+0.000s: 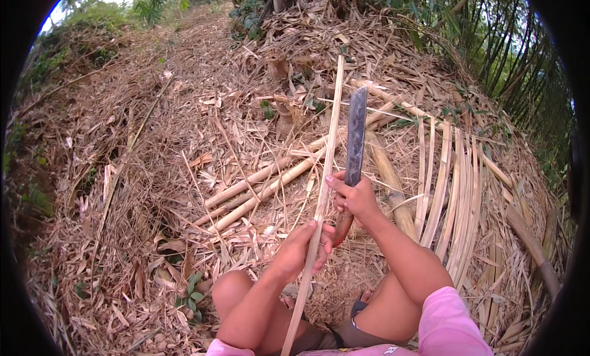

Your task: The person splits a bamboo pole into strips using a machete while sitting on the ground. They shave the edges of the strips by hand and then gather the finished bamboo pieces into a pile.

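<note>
A long pale split bamboo strip (332,132) slants up in front of me, from near my lap to above the machete's tip. My left hand (299,250) is closed around its lower part, at about knee height. In my right hand (356,200) is a machete (356,132), its dark flat blade pointing up and away from me, just right of the strip. The reddish-brown handle shows below my right fist. My right thumb and fingertips reach to the strip's edge; whether they press on it I cannot tell.
Several split bamboo strips (458,190) lie side by side at the right, resting across a bamboo pole (491,167). Cut poles (270,187) lie crossed ahead, near a stump (284,117). Dry leaf litter covers the ground. A small green plant (192,294) grows by my left knee.
</note>
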Available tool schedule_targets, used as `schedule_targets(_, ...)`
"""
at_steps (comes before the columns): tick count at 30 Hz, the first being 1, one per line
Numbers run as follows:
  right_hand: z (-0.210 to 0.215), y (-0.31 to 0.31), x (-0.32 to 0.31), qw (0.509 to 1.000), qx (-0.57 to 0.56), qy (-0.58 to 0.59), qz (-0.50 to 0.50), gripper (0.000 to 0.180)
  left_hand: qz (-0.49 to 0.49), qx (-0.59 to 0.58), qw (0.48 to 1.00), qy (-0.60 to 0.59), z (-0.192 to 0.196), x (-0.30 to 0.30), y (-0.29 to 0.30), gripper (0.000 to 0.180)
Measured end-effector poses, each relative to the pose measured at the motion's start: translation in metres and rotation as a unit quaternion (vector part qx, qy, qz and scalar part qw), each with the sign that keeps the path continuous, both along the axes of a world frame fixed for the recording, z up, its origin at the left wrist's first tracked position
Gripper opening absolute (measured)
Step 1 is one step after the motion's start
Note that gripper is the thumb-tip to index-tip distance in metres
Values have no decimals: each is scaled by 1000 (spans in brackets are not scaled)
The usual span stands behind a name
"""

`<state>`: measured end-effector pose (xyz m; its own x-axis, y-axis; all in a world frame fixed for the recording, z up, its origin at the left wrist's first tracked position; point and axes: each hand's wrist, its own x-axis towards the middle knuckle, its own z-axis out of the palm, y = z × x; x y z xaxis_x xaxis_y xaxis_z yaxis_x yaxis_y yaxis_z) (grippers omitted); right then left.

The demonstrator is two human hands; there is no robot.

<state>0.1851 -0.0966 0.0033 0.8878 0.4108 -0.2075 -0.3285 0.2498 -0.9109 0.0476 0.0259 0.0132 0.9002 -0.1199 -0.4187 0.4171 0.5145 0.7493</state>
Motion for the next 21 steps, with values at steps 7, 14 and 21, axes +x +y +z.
schedule_targets(7, -14, 7, -7, 971, -135, -195, 34, 44, 39, 4, 999, -27, 3, 0, 19, 37)
schedule_targets(14, -9, 10, -34, 762, -335, -553, 45, 64, 140, -29, 990, -3, -3, -1, 19, 20)
schedule_targets(21, -24, 12, -27, 670, -372, -642, -14, 67, 142, 87, 985, -40, -9, -7, 10, 21)
